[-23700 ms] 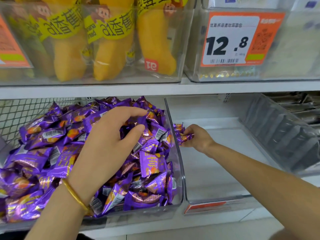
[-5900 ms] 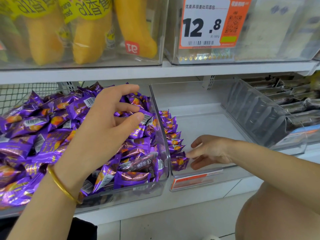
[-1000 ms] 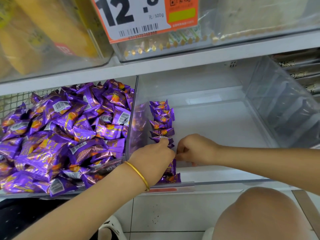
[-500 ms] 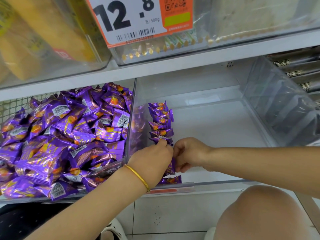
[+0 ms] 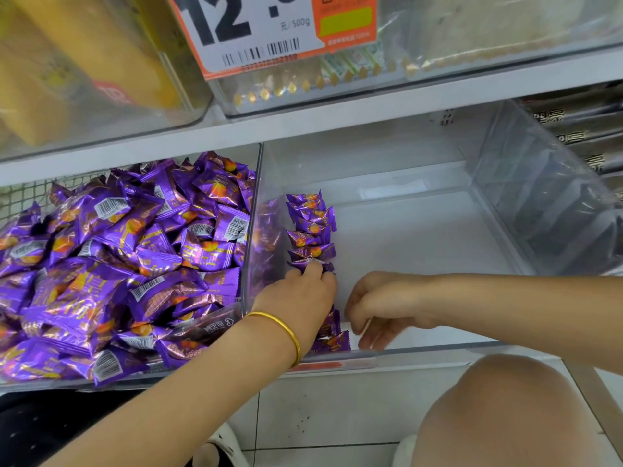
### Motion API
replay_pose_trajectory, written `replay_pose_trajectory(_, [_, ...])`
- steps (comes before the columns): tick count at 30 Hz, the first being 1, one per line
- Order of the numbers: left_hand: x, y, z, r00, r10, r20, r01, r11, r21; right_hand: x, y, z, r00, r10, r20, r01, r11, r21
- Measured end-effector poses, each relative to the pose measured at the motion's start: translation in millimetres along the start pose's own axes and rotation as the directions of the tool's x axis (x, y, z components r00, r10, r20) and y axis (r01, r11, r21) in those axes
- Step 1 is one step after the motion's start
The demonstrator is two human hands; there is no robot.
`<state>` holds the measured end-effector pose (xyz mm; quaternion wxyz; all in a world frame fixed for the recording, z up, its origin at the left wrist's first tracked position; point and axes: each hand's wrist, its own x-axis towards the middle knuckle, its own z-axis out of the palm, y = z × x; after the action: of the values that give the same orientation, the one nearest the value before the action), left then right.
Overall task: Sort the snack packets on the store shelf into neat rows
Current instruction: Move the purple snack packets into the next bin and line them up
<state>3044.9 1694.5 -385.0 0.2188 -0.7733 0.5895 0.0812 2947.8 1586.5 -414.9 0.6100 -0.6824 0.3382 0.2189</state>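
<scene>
Head camera, looking down into a store shelf with clear bins side by side on the lower level.

In the left bin, a loose heap of purple packets, tumbled every way, with barcodes and orange print facing up. In the right bin, a single row of purple packets, standing on edge, tight against the bin's left wall and running from the back toward the front rim.

Reaches in with the left hand, gold bangle at the wrist, knuckles up, over the middle of that row. Curls the fingers down onto the packets, with fingertips resting on the top edge of one packet. Covers the next part of the row with the palm; shows more purple wrappers again in front of the hand, near the rim. Cannot tell how many packets sit inside the grasp.

Hangs the right hand just beside the row, on its right side and apart from it. Fingers loosely bent, pointing down toward the bin floor, with nothing between them.

Above, on the upper level, an orange and white price tag with a large 12, fixed to a clear box. To its left, yellow packets behind clear plastic. At the far right of the lower level, dark packets with pale lettering, stacked behind another clear wall. At the bottom right, a bare knee over pale floor tiles.
</scene>
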Motion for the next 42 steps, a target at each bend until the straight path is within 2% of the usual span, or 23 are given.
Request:
replay_pose_trajectory(2, [1,0,-1,1.0,-0.003,0.009,0.003,1.0,-0.003,-3,-1,4,0.997,0.03,0.071,-0.026,0.998,-0.059])
replay_pose_trajectory(4, [2,0,-2,1.0,-0.005,0.027,0.005,1.0,-0.004,-2,-3,7,0.995,0.039,0.087,-0.035,0.998,-0.047])
replay_pose_trajectory(10, [3,-3,-3,0.997,0.007,0.073,-0.002,0.998,-0.065,0,-5,12,0.997,0.067,0.032,-0.069,0.996,0.065])
replay_pose_trajectory(14, [-3,-2,-12,0.995,0.059,0.075,-0.058,0.998,-0.015,-1,-5,14,0.996,0.088,-0.008,-0.086,0.99,0.112])
replay_pose_trajectory(16, [-14,-6,-22,0.994,0.103,-0.035,-0.103,0.995,0.001,-1,-5,15,0.995,0.095,-0.026,-0.091,0.987,0.133])
replay_pose_trajectory(17, [-23,-12,-27,0.974,0.145,-0.172,-0.149,0.989,-0.008,-1,-6,16,0.995,0.098,-0.031,-0.092,0.985,0.144])
replay_pose_trajectory(19, [-38,-28,-34,0.865,0.208,-0.456,-0.224,0.974,0.019,-3,-8,19,0.994,0.103,-0.041,-0.096,0.984,0.149])
replay_pose_trajectory(21, [-47,-49,-24,0.782,0.14,-0.607,-0.231,0.97,-0.075,-4,-11,22,0.992,0.116,-0.057,-0.106,0.983,0.152])
replay_pose_trajectory(22, [-50,-57,-14,0.766,0.088,-0.637,-0.224,0.965,-0.137,-4,-11,22,0.99,0.127,-0.059,-0.116,0.979,0.165])
replay_pose_trajectory(25, [-55,-64,8,0.716,-0.045,-0.697,-0.245,0.918,-0.311,-8,-15,24,0.988,0.153,-0.024,-0.143,0.961,0.235])
replay_pose_trajectory(28, [-58,-60,16,0.694,-0.109,-0.712,-0.274,0.874,-0.401,-11,-19,26,0.984,0.172,-0.049,-0.152,0.946,0.286])
replay_pose_trajectory(31, [-57,-62,17,0.675,-0.105,-0.73,-0.318,0.851,-0.417,-10,-22,30,0.98,0.168,-0.107,-0.136,0.958,0.254])
replay_pose_trajectory(36, [-55,-67,19,0.683,-0.085,-0.725,-0.355,0.83,-0.431,-14,-25,37,0.971,0.155,-0.183,-0.109,0.965,0.238])
replay_pose_trajectory(42, [-51,-72,22,0.66,-0.069,-0.748,-0.412,0.799,-0.437,-8,-30,44,0.942,0.226,-0.248,-0.188,0.968,0.166])
